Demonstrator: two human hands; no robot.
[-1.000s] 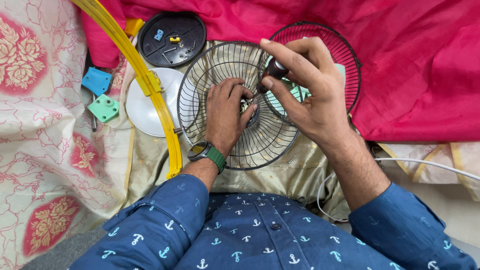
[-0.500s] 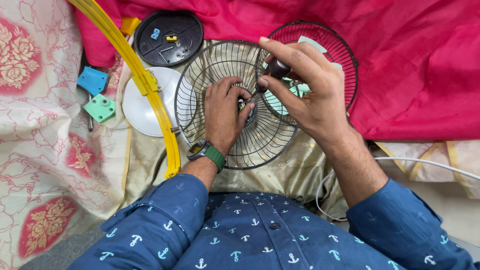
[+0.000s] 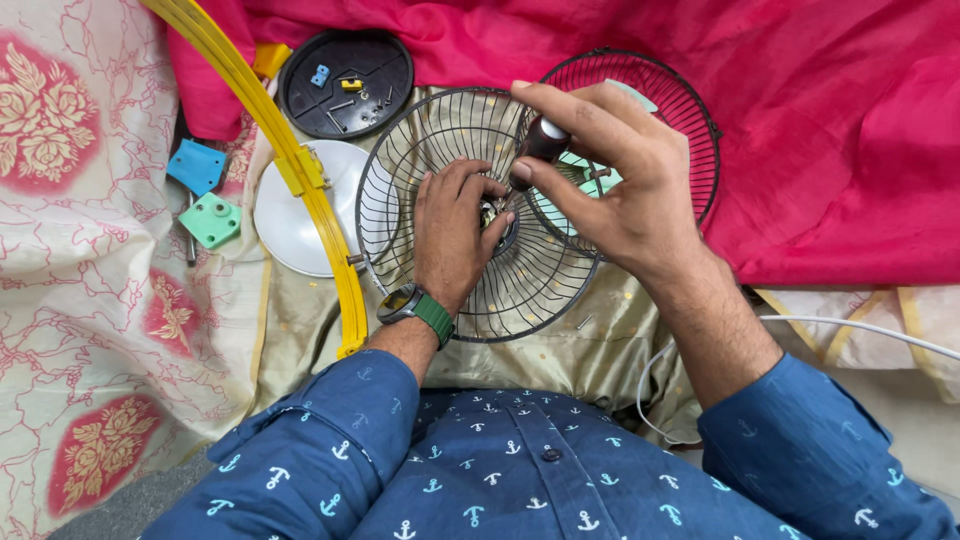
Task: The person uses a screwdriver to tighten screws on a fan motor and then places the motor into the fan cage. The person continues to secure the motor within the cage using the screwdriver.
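Observation:
A round black wire fan guard (image 3: 400,200) lies in front of me on gold cloth. My left hand (image 3: 450,232), with a green-strapped watch on its wrist, rests inside the guard and grips the small metal hub at its centre. My right hand (image 3: 615,185) holds a dark-handled screwdriver (image 3: 540,142) by the top, its tip pointing down at that hub. A second wire guard (image 3: 690,110) lies behind, partly under my right hand, with pale green fan blades showing through it.
A curved yellow ring (image 3: 300,170) runs along the left of the guard. A white disc (image 3: 290,225) and a black round cover (image 3: 345,85) with screws and small parts lie at the back left. Blue (image 3: 195,165) and green (image 3: 212,220) plastic blocks sit further left. A white cable (image 3: 860,330) runs at right.
My right hand's fingers have shifted a little around the screwdriver handle, as in turning it. My left hand stays on the hub.

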